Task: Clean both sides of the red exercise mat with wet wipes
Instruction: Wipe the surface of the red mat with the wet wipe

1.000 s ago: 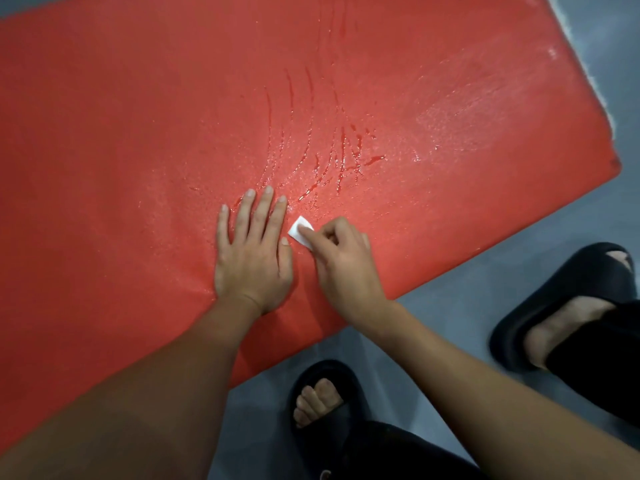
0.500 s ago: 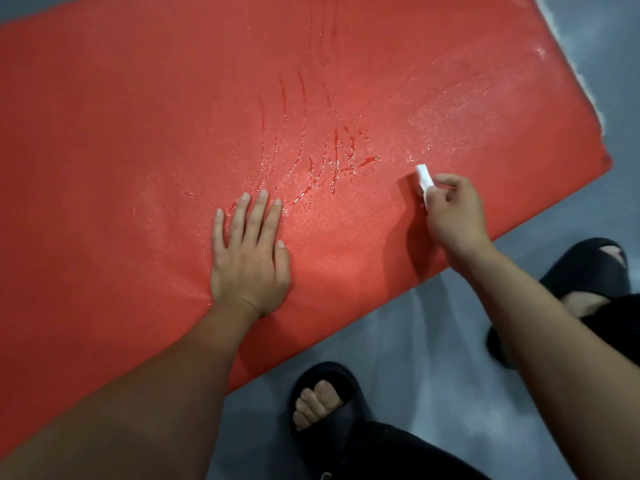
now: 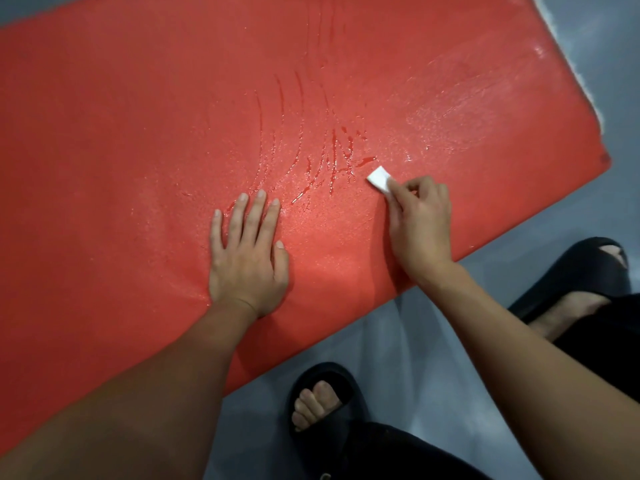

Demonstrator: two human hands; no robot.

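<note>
The red exercise mat (image 3: 138,150) lies flat on the floor and fills most of the view. Wet streaks and a shiny damp patch mark its middle and right part. My left hand (image 3: 247,258) rests flat on the mat near its front edge, fingers straight and spread. My right hand (image 3: 419,220) pinches a small folded white wet wipe (image 3: 378,177) and presses it on the mat just right of the streaks.
Grey floor (image 3: 433,341) runs along the mat's front and right edges. My feet in black slippers stand close to the mat, one (image 3: 322,400) at the bottom centre and one (image 3: 575,275) at the right. A white fringe (image 3: 561,39) shows past the mat's far right edge.
My right hand swept the wipe from beside my left hand out to the right, then came partly back towards the wet streaks. My left hand stayed flat in place.
</note>
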